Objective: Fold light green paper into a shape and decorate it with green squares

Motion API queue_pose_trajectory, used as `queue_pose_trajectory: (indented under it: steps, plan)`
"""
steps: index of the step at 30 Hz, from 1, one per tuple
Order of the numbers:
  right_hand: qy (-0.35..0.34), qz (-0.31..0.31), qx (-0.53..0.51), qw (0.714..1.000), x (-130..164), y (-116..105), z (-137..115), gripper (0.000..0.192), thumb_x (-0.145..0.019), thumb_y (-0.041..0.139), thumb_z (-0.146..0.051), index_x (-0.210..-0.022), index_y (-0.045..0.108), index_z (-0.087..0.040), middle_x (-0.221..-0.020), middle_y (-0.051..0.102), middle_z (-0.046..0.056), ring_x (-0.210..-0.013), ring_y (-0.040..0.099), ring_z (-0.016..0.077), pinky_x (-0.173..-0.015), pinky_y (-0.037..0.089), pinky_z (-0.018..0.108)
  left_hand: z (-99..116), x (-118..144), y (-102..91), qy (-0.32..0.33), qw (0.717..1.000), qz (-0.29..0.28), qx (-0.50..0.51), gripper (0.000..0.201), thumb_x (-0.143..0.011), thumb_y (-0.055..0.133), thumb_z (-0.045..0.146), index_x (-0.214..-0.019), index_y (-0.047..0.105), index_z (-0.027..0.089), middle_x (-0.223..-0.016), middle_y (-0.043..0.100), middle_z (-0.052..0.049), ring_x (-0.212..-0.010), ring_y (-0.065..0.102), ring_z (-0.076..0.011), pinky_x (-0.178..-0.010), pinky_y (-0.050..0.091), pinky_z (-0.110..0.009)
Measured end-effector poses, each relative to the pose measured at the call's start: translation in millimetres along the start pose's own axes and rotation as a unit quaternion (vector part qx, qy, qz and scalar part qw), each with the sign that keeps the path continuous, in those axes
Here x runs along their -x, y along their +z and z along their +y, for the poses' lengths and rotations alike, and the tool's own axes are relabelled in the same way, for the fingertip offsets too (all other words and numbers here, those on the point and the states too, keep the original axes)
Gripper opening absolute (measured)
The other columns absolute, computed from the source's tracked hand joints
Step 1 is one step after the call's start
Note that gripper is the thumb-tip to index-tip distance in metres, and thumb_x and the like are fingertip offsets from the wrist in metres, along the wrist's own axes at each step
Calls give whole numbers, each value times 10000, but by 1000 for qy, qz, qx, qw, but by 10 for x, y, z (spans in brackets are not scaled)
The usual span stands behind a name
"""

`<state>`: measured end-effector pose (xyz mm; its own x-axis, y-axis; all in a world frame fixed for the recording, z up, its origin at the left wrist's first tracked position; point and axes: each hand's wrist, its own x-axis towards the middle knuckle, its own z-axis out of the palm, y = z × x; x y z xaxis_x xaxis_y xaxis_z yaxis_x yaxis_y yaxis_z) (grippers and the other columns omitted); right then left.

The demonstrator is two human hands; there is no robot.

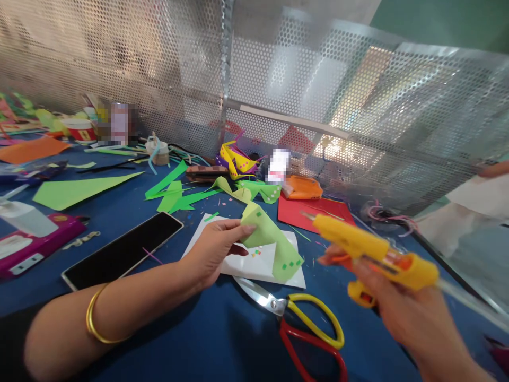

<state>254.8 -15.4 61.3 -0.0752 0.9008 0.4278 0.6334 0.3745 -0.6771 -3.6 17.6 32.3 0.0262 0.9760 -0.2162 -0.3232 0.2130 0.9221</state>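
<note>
My left hand (217,246) pinches a folded light green paper strip (262,228) between thumb and fingers. Small dark green squares dot the strip, which hangs over a white sheet (234,264) on the blue table. Tiny coloured paper bits (256,252) lie on that sheet. My right hand (401,302) is wrapped round a yellow glue gun (358,239), with its nozzle pointing left towards the strip, apart from it. A clear glue stick (469,300) sticks out of the gun's back. Below the sheet lie scissors (274,304) with one yellow and one red handle loop.
A phone (123,252) lies left of the sheet, near a purple power strip (43,239). Green paper pieces (83,190), red paper (292,209) and an orange packet (304,187) lie farther back. A perforated metal screen (278,79) closes off the table's back.
</note>
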Motion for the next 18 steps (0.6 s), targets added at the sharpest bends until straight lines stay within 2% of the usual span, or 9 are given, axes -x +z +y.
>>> queue_pose_trajectory:
  steps: [3, 6, 9, 18]
  plan:
    - [-63, -47, -43, 996, 184, 178, -258, 142, -851, 612, -404, -879, 680, -283, -761, 697, 0, -579, 614, 155, -486, 493, 243, -11, 39, 25, 13, 999, -21, -21, 196, -702, 781, 315, -817, 788, 156, -834, 741, -74, -708, 596, -134, -547, 473, -188]
    - [-106, -60, -36, 992, 193, 261, -302, 97, -872, 595, -338, -816, 610, -260, -732, 650, -19, -579, 593, 133, -509, 480, 233, -20, 83, 43, 25, 998, -40, -32, 155, -737, 752, 309, -791, 791, 169, -834, 747, -73, -722, 610, -145, -568, 489, -200]
    - [-104, -89, -5, 991, 162, 313, -256, 137, -887, 576, -340, -791, 561, -244, -729, 627, -18, -588, 589, 133, -510, 463, 242, -28, 120, 58, 25, 998, -54, -34, 141, -750, 739, 306, -788, 793, 181, -853, 752, -77, -759, 631, -164, -589, 503, -210]
    - [-90, -81, 21, 992, 195, 358, -210, 171, -908, 551, -370, -802, 541, -236, -721, 571, -27, -582, 548, 118, -521, 426, 250, -41, 145, 90, 10, 998, -50, -33, 141, -716, 767, 303, -774, 794, 177, -847, 753, -86, -761, 648, -181, -589, 523, -223]
